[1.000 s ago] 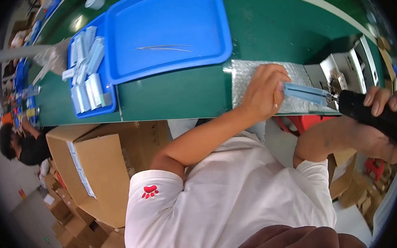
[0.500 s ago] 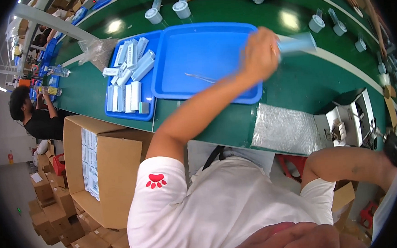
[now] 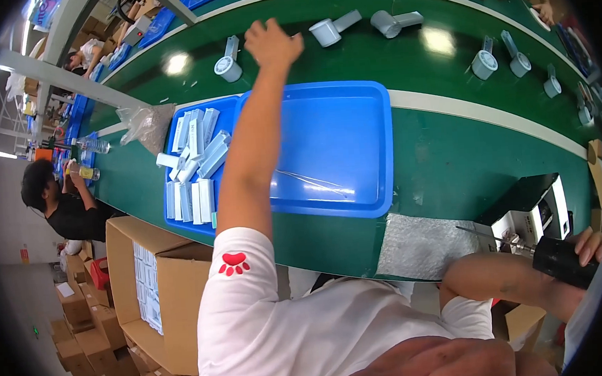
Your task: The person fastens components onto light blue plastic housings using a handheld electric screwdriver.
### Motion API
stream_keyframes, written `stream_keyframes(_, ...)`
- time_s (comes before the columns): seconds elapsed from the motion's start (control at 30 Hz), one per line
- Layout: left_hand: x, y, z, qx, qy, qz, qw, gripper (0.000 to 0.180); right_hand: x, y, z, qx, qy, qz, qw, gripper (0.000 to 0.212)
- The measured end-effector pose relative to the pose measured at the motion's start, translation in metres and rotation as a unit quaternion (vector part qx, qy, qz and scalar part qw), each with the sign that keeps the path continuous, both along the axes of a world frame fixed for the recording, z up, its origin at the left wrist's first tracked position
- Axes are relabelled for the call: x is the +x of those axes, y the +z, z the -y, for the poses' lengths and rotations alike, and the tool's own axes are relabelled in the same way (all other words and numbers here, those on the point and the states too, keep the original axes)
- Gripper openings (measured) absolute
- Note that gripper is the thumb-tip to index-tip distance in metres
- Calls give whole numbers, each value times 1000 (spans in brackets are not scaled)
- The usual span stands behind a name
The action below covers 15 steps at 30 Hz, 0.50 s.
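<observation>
Toward twelve o'clock, over the glossy green surface (image 3: 130,95), the left hand (image 3: 273,46) is hovering with its fingers fanned apart, pinching nothing. A nearer-left cup (image 3: 227,68) with a straight handle is lying at eleven o'clock; a matching right-side cup (image 3: 324,32) is lying between twelve and one, both near that hand. Their pale shells are probably light, stiff plastic, smooth and perhaps brittle if dropped; the handles are likely offering the surest hold, the round ends inviting rolling. Past three o'clock, the right hand (image 3: 588,245) is curling its fingers over a black power driver (image 3: 564,261); its thumb is staying indistinct. Below twelve, a blue tray (image 3: 387,148) is raising its rim under the left forearm. Room for moving is opening near three, between tray and white box (image 3: 558,203).
</observation>
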State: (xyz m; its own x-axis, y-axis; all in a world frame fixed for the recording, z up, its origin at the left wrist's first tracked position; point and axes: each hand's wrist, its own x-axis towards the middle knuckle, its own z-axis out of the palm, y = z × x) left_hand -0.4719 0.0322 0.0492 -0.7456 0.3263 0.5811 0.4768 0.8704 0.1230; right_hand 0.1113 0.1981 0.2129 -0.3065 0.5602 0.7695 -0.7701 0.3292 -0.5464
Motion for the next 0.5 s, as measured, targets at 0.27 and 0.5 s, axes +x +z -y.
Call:
stream_keyframes(0.27,54,11,48,167,-194,224,941,50,-28,0,17,-67,-117,-44,990,61)
stream_keyframes(0.5,291,63,60,416,-322,429,735,24,18,-5,-7,-59,39,37,997,78)
